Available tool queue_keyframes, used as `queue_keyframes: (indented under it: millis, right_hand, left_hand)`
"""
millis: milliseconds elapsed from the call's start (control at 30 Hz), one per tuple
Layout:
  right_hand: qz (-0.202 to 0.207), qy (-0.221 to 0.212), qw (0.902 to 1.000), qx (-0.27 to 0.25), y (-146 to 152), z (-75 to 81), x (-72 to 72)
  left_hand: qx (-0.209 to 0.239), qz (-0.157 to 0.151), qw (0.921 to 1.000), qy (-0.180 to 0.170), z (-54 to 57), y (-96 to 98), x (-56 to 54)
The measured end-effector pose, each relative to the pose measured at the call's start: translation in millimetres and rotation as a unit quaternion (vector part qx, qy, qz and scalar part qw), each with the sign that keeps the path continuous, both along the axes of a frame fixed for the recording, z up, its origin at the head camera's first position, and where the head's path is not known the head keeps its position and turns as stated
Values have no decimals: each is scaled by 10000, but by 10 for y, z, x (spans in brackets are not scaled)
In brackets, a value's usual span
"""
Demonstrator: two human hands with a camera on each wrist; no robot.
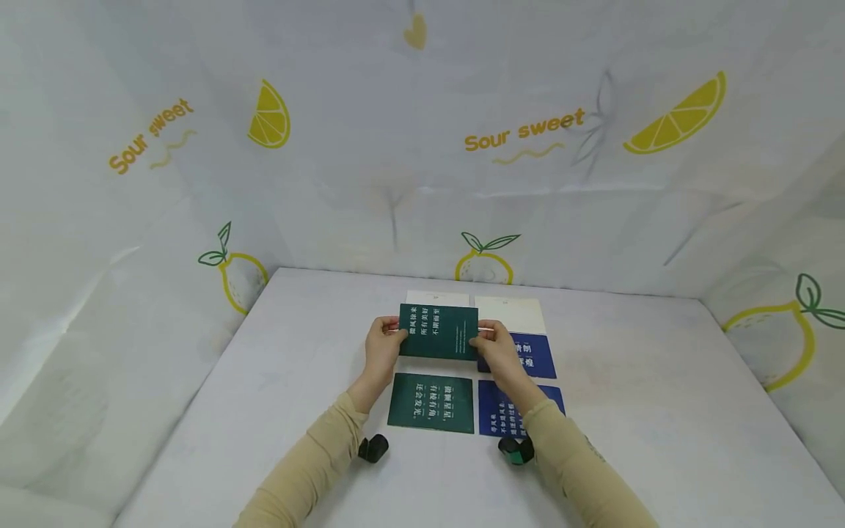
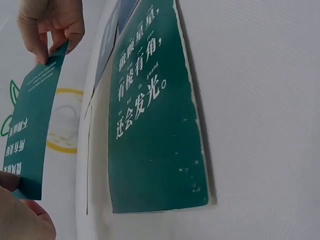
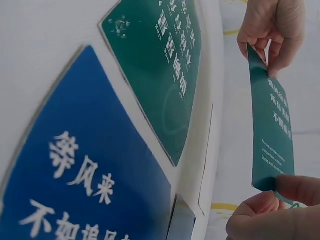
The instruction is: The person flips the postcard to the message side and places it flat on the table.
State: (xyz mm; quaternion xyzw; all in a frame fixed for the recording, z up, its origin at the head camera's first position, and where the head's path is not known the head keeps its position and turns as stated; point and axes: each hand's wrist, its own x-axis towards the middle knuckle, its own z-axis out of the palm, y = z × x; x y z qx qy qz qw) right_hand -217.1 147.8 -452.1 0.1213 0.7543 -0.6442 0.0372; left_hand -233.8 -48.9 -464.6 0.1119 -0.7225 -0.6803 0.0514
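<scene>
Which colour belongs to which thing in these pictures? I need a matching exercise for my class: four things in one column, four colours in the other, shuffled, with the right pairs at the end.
Things
1. raised card, gripped by the left hand and the right hand
2. card at right in the nearest row
3. card at right in the farthest row
4. printed lemon slices

Colours
A. white
B. yellow
C. green
D. blue

Right pairs: 1-C, 2-D, 3-A, 4-B
</scene>
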Motion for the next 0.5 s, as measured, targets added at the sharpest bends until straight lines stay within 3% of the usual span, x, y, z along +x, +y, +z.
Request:
queue_keyframes:
  millis: [233,500]
  right_hand:
    - [-162,146,9992,-333,19,59,-36]
    - [-121,91,9984,-538,73,99,-48]
  left_hand:
    - [23,27,9995,313,97,-52,-16]
    - [113,-42,9991,419,119,-126,-25]
